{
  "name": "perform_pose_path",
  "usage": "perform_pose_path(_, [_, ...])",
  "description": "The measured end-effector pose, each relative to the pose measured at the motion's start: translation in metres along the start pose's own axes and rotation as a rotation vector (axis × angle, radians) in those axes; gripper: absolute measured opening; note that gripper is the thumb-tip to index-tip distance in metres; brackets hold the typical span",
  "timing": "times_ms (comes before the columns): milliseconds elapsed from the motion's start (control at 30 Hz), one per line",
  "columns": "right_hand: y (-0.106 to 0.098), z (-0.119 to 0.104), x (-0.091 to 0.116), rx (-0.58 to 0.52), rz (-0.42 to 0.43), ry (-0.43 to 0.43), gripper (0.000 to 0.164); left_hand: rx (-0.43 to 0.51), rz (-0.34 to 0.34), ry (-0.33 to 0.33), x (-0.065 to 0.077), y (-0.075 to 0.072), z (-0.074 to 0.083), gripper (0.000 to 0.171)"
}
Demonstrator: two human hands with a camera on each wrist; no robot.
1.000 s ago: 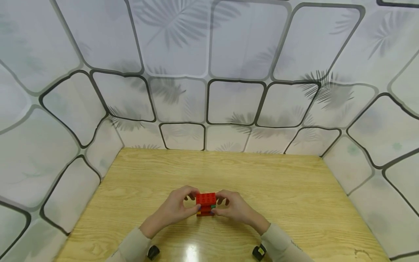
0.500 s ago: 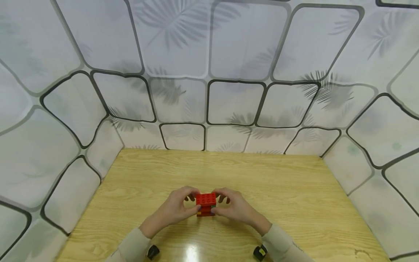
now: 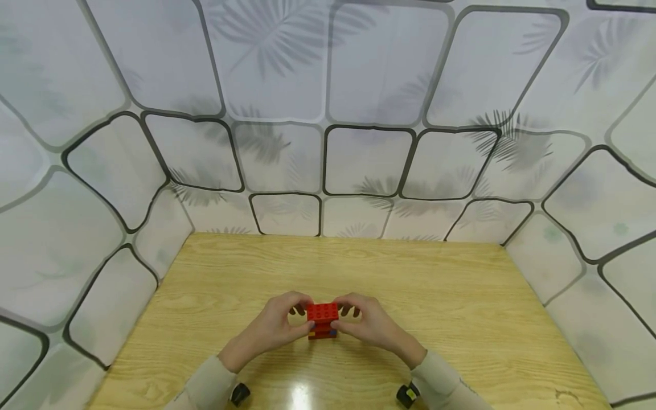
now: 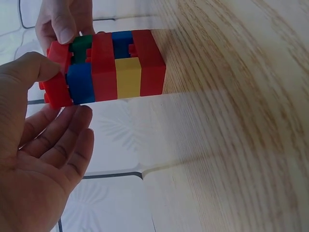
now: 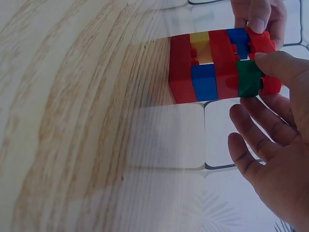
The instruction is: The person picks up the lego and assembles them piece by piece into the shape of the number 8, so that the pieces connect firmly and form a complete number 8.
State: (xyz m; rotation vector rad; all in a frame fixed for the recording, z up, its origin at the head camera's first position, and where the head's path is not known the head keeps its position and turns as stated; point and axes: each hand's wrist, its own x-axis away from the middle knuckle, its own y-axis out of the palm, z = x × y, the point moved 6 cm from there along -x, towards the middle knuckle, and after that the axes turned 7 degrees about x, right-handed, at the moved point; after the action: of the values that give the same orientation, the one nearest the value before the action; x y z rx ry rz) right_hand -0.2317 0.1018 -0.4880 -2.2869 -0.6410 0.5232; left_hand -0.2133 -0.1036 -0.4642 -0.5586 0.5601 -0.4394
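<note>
A small tower of toy building bricks stands on the wooden table in front of me. Its top red brick (image 3: 323, 311) is pinched at the left end by my left hand (image 3: 277, 322) and at the right end by my right hand (image 3: 367, 322), thumbs in front. Below it sit a blue brick (image 4: 81, 84) and a green brick (image 5: 248, 79), with a gap between them. A middle red brick (image 4: 104, 72) comes under those, then a yellow brick (image 4: 128, 77) and another blue brick (image 5: 204, 82). The bottom red brick (image 5: 181, 72) rests on the table.
The wooden table (image 3: 246, 262) spreads around the tower on all sides. A patterned white wall covering (image 3: 369, 159) encloses its back and both sides. Small black objects, one by each sleeve, show near the front: a left one (image 3: 239, 394) and a right one (image 3: 407, 394).
My right thumb has risen slightly from the green brick toward the top red brick, and the right fingers have shifted a little left. My left hand and the tower stay put.
</note>
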Motion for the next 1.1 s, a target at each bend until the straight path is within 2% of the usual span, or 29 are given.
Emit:
perform_pose_path(533, [0.001,0.0028,-0.0008,-0.001,-0.007,0.02,0.032,0.001,0.01,-0.013,0.0015,0.0014,-0.0027,0.028])
perform_pose_path(1100, [-0.0001,0.0038,-0.0033,-0.006,-0.051,0.053,0.027,0.004,0.009,0.01,0.003,0.0012,-0.0026,0.026])
